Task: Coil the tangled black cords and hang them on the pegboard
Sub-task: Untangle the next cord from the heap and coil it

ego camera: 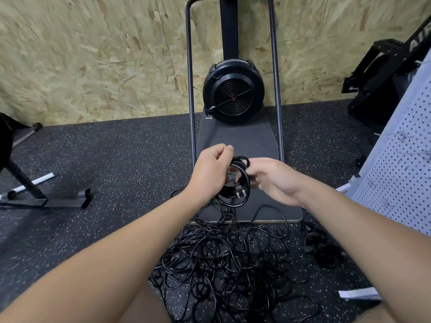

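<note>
1. The left hand [213,166] is curled up, with its fingers bent round one side of a small coil of black cord [235,180].
2. The right hand [272,177] has its fingers bent too, and it pinches the other side of the same coil.
3. The coil is held up in the air between the two hands. A plug [240,194] with shiny pins sticks out at the bottom of the coil.
4. One big messy pile of black cords [224,257] lies on the dark speckled floor [105,148], right under the hands. A cord runs from the pile up to the coil.
5. One more bunch of black cord [324,248] lies on the floor to the right of the pile, just beside it.
6. One white pegboard [401,159] full of small holes stands at the right edge.
7. One black fan machine [233,94] stands in front by the wooden wall [93,54].
</note>
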Available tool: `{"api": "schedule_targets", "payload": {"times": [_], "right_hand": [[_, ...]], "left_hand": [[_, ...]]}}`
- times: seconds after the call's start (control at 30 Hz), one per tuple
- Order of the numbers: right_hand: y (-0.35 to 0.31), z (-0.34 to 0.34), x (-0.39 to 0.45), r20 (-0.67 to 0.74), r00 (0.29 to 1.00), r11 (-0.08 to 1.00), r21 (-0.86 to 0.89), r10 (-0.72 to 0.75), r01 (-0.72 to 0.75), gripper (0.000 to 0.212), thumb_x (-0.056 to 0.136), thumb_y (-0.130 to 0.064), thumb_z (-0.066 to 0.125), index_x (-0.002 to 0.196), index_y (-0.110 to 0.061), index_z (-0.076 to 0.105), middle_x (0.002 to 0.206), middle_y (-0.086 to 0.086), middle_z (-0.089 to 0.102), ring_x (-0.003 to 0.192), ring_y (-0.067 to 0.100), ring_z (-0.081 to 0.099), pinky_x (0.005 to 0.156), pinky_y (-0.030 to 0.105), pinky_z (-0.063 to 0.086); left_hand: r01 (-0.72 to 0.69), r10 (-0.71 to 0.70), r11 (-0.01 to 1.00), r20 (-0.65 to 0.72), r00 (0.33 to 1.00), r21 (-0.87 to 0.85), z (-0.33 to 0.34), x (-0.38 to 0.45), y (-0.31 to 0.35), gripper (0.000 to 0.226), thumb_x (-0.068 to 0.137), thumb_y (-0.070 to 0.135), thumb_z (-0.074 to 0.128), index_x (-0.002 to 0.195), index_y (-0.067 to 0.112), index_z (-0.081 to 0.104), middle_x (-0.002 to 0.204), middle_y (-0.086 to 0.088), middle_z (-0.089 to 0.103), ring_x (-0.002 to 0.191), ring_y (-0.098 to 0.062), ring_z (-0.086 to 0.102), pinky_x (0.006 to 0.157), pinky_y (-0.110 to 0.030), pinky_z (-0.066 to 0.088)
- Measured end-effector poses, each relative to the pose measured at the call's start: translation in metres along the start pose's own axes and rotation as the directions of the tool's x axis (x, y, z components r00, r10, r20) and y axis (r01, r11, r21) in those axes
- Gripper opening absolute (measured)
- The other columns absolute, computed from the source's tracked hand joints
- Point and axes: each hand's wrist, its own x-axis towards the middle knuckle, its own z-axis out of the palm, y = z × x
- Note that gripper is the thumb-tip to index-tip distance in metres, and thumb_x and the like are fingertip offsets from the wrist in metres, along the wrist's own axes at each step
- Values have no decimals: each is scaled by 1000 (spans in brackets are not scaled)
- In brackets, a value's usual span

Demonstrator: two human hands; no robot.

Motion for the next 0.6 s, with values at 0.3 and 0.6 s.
{"api": "schedule_targets", "payload": {"times": [0.3, 0.6], "right_hand": [[8, 21, 5, -207, 975, 918, -397, -86, -3, 55, 92, -8, 78, 139, -30, 60, 109, -11, 78, 93, 27, 77, 83, 52, 64], [-2, 30, -3, -65, 996, 846, -534, -53, 10, 55, 115, -12, 40, 162, -40, 30, 100, 2, 83, 57, 18, 61, 53, 33, 48]], "left_hand": [[16, -21, 996, -53, 998, -90, 6, 0, 2, 45, 113, 32, 55, 82, 3, 44, 70, -4, 41, 64, -17, 40, 56, -32, 42], [236, -304, 892, -126, 944, -386, -15, 18, -2, 38, 107, 40, 65, 82, 11, 58, 62, -5, 34, 47, -20, 28, 56, -35, 38]]}}
